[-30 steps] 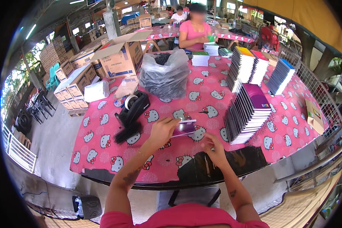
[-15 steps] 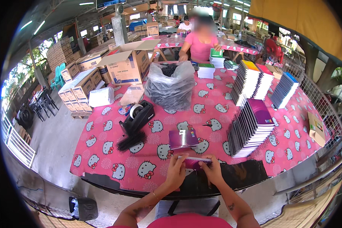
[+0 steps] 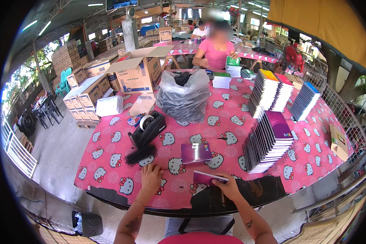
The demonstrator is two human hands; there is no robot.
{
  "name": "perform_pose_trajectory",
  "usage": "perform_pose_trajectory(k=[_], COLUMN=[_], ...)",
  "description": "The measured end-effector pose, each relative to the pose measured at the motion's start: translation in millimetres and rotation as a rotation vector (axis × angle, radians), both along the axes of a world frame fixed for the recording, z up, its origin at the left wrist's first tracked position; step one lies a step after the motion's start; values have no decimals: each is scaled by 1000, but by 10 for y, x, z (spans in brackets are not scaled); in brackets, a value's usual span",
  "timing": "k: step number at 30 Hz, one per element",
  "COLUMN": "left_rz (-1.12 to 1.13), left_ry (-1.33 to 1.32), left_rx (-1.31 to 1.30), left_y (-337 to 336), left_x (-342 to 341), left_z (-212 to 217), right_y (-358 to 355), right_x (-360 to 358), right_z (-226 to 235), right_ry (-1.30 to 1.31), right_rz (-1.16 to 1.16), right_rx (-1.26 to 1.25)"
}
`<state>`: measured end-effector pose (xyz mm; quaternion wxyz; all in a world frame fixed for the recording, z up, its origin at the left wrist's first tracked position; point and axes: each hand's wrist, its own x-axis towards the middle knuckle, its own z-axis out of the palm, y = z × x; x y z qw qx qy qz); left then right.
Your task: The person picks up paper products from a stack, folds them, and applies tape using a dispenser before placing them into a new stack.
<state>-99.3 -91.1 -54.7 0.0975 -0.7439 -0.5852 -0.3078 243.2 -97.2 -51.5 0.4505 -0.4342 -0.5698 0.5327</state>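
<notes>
My right hand (image 3: 229,187) grips a small purple notebook (image 3: 207,177) by its right end, over the table's near edge. Off to the left, my left hand (image 3: 151,179) reaches down to the tabletop, its bent fingers closed on a thin loose binding coil, mostly hidden under them. Just beyond that hand lies a bunch of black binding coils (image 3: 140,155). A short stack of purple notebooks (image 3: 196,153) lies flat in front of me. To its right rises a tall stack of coil-bound purple notebooks (image 3: 268,146).
A black tape dispenser (image 3: 148,129) stands at left, before a clear plastic bag of black coils (image 3: 183,95) and an open cardboard box (image 3: 136,73). Yellow-covered (image 3: 264,93) and blue-covered notebook stacks (image 3: 305,97) stand at right. Across the table, a person in pink (image 3: 215,53) handles green-covered books.
My left hand has let go of the notebook and moved left to the loose coil. My right hand keeps the notebook, now slightly tilted. The co-worker's hand has shifted.
</notes>
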Motion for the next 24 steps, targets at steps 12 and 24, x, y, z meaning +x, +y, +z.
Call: perform_pose_trajectory(k=[12,24], left_rz=[-243,-346], left_ry=[-610,-456], left_rx=[-248,-61], left_y=[-142,47], left_x=[679,752], left_z=[463,390], right_y=[156,168], right_x=[-99,-106], right_z=[-56,-127], right_ry=[-104,-30], right_rz=[67,59], right_rx=[105,49])
